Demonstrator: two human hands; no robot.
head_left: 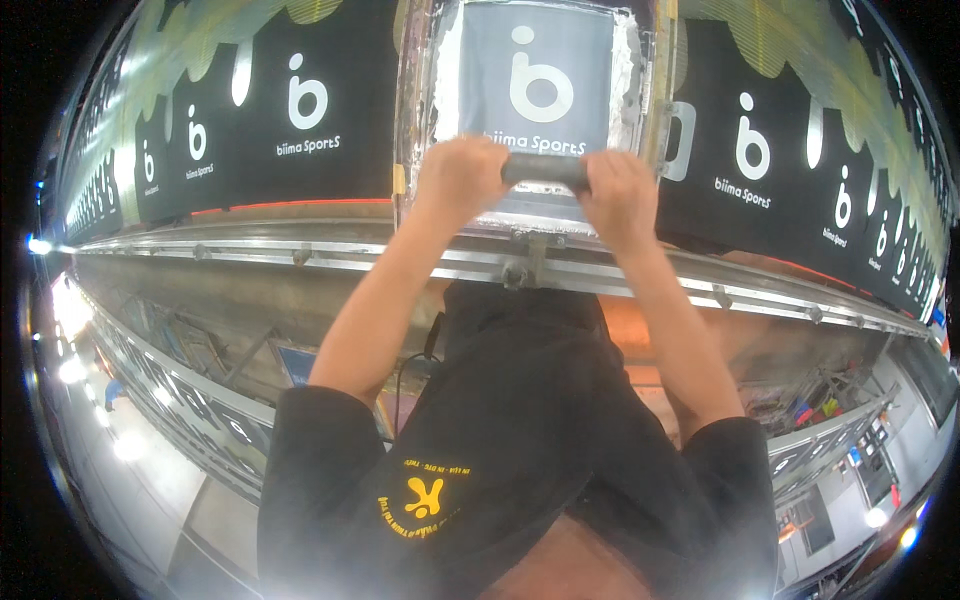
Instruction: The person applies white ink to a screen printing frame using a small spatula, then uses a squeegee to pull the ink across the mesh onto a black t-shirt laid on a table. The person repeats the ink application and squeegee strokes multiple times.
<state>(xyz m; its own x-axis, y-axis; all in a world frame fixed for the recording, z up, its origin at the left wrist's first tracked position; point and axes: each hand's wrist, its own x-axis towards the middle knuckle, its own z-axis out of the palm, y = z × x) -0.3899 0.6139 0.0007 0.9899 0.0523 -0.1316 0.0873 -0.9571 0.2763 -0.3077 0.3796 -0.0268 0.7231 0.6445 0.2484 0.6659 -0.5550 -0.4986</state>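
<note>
My left hand point(460, 182) and my right hand point(622, 195) are both closed round the two ends of a dark squeegee point(545, 168). The squeegee lies crosswise over the near part of a screen-printing frame point(625, 75). Smears of white ink point(448, 75) run along both sides of the frame's mesh. A grey mesh area point(490, 70) shows a pale rounded logo in its middle. Under and beside the frame, black fabric point(350, 60) carries rows of white printed logos. My hands hide the ends of the squeegee.
A metal rail point(340, 255) with small clamps runs along the table's near edge, between the fabric and my body. Behind me, another long printing table point(200, 400) stands at the left. Bright lamps and a walkway point(140, 500) show at the lower left.
</note>
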